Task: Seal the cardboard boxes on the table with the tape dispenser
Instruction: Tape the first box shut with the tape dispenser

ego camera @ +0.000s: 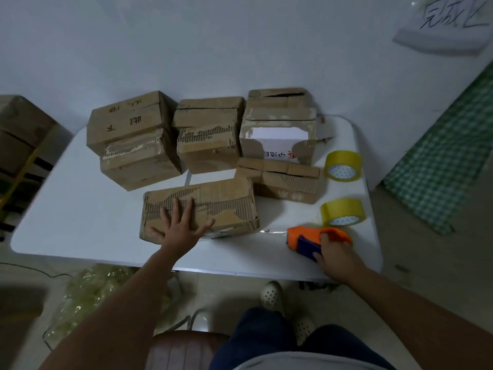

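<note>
1. Cardboard boxes stand grouped on the white surface [80,209]; the nearest box [198,212] lies at the front edge of the group, long side toward the person, its top skin torn and its flap seam visible along the top.
2. Left hand [181,225]: fingers spread flat, pressing on the near top of the nearest box. Nothing is grasped; the grip is open.
3. Right hand [333,253]: fingers curled around the orange and blue tape dispenser [306,240], which rests on the surface to the right of the nearest box. A clear strip of tape appears to trail from its front toward the box.
4. Two yellow tape rolls [342,212] lie behind the dispenser, clear of the working path.
5. Recommended procedure for the step in hand:
   - Maintain downward pressure with the left hand so the flaps stay level and the box cannot slide.
   - Lift the dispenser, anchor the tape end on the right side wall, then draw it along the seam.
   - Move the left hand aside ahead of the dispenser.
   - Expect weak adhesion on torn corrugation; press firmly.
</note>
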Motion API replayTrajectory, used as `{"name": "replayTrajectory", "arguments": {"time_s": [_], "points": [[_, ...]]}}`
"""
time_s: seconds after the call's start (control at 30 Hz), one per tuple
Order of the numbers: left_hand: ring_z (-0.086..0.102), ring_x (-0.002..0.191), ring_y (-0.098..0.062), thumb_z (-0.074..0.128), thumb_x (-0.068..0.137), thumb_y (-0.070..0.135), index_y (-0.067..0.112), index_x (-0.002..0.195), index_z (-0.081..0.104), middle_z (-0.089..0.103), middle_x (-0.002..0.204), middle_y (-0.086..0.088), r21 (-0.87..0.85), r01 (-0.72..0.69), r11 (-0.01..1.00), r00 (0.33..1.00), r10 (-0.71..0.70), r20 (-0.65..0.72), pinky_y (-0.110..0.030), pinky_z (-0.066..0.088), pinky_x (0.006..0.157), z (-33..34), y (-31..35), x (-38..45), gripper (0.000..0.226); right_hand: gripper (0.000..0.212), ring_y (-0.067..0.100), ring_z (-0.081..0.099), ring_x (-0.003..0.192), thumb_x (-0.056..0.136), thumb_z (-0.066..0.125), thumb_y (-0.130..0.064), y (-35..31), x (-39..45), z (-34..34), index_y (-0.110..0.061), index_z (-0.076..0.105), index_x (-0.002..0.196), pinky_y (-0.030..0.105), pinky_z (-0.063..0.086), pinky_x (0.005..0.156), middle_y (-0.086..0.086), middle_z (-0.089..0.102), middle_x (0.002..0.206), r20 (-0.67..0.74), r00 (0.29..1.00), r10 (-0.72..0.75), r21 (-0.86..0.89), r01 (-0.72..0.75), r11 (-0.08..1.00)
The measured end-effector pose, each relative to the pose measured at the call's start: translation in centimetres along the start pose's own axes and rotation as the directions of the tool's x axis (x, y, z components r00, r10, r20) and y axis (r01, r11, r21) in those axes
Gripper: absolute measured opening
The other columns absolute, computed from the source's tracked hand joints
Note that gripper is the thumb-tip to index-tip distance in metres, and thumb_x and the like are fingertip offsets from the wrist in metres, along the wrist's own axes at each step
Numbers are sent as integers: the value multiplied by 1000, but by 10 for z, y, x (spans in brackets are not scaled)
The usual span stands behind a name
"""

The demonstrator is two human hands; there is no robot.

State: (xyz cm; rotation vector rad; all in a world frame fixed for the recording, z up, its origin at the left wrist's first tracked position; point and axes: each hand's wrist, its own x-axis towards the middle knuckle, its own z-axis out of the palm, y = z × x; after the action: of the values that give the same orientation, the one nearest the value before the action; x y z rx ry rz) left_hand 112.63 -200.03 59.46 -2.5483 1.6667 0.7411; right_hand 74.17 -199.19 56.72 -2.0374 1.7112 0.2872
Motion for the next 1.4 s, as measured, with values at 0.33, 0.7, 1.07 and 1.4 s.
{"name": "replayTrajectory", "arguments": {"time_s": [0.33, 0.7, 1.07, 1.4], "points": [[-21, 149, -30, 36, 73, 85, 50, 153, -3, -18, 164, 8, 51, -49, 997, 999, 48, 19, -71, -12, 109, 5, 5, -3, 95, 45, 18, 58, 65, 89, 54, -59, -7, -13, -66, -17, 52, 74, 31, 40, 56, 2, 59, 71, -26, 998, 63, 389, -49, 920], [-26, 147, -34, 38, 75, 83, 48, 152, -9, -23, 163, 7, 3, -43, 999, 998, 42, 39, -72, -7, 112, 9, 14, -8, 97, 29, 14, 63, 67, 91, 58, -50, -31, -23, -183, -22, 64, 88, 23, 43, 57, -1, 67, 77, -109, 992, -64, 603, 117, 789], [30, 140, -32, 39, 92, 69, 42, 138, 48, 37, 149, 3, -153, -118, 981, 993, 116, -23, -52, 27, 113, -36, 10, 5, 54, 39, 15, 62, 63, 88, 60, -52, -130, 22, -214, -14, 68, 88, 24, 43, 59, 1, 68, 73, -91, 976, -200, 825, 186, 533], [67, 106, -27, 38, 93, 66, -1, 124, 62, 65, 124, -21, -868, 495, -38, 822, 346, 453, -32, 53, 92, -131, 2, 30, 77, 51, 13, 62, 57, 89, 50, -64, -200, 71, -192, -16, 69, 84, 24, 44, 60, 0, 68, 70, -36, 991, -126, 756, 109, 646]]}}
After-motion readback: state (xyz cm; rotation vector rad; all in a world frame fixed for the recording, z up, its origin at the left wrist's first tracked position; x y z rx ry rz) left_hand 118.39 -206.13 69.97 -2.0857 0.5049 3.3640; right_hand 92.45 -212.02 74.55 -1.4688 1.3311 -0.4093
